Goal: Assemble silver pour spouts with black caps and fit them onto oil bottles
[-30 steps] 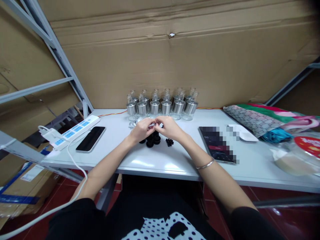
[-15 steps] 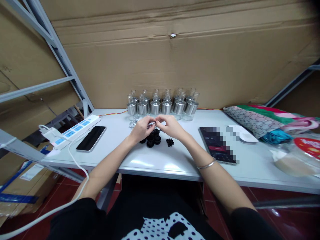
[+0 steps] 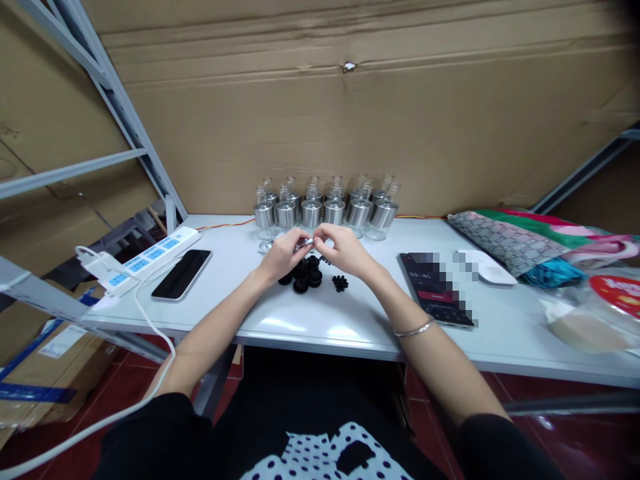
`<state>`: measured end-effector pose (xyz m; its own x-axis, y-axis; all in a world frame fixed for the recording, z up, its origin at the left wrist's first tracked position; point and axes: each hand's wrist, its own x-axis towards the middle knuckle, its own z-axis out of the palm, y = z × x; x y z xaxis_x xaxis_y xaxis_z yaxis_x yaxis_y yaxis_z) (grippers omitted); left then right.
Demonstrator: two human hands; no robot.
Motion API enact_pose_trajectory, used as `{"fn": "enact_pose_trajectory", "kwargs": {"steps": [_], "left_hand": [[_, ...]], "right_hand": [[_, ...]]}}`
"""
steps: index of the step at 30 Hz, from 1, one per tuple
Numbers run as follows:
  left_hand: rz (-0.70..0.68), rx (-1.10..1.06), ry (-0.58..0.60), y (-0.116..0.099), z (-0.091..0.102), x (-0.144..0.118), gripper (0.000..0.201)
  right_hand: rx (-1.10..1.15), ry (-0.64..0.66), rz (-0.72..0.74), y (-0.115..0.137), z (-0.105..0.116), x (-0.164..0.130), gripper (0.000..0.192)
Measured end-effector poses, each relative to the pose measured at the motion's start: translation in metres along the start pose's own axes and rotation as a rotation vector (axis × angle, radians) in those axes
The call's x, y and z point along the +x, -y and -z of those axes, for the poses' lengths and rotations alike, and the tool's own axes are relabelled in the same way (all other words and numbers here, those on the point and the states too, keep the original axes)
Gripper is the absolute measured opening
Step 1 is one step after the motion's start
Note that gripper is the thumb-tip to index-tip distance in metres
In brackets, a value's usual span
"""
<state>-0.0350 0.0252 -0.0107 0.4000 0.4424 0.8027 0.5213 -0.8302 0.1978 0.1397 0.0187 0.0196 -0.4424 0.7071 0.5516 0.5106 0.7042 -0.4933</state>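
My left hand and my right hand meet over the middle of the white table, both pinching a small silver metal part between the fingertips. Just below the hands lies a pile of black round caps, and a cluster of tiny black pieces sits to its right. Behind the hands stand two rows of small glass bottles with silver collars. One more clear glass piece lies by my left hand.
A black phone and a white power strip with a cable lie at the left. At the right are a second phone, a white mouse, patterned cloth bags and a plastic bag. Cardboard walls the back.
Both hands have lifted slightly off the table with the small silver part, and the fingers have shifted around it. Everything else stays put.
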Motion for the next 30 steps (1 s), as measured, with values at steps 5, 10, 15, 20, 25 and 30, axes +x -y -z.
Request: {"fn": "enact_pose_trajectory", "kwargs": {"steps": [5,10,15,20,25,30], "left_hand": [[-0.009,-0.012,0.005,0.001,0.001,0.000,0.012],[-0.024,-0.011,0.011,0.004,0.001,-0.001,0.012],[-0.004,0.002,-0.005,0.003,0.001,-0.001,0.014],[0.006,0.009,-0.020,0.001,0.001,0.000,0.018],[-0.001,0.012,-0.073,-0.002,0.001,0.001,0.019],[-0.033,0.070,-0.044,-0.001,0.000,-0.001,0.017]], "right_hand": [[0.030,0.057,-0.031,0.001,0.000,0.000,0.016],[0.048,0.097,-0.035,-0.001,-0.003,0.001,0.026],[0.104,0.099,-0.043,-0.002,-0.005,0.001,0.026],[0.073,0.084,-0.008,-0.004,-0.007,0.001,0.028],[0.040,0.035,-0.003,-0.005,-0.011,0.002,0.030],[0.060,0.045,-0.039,-0.003,-0.011,0.002,0.033]]}}
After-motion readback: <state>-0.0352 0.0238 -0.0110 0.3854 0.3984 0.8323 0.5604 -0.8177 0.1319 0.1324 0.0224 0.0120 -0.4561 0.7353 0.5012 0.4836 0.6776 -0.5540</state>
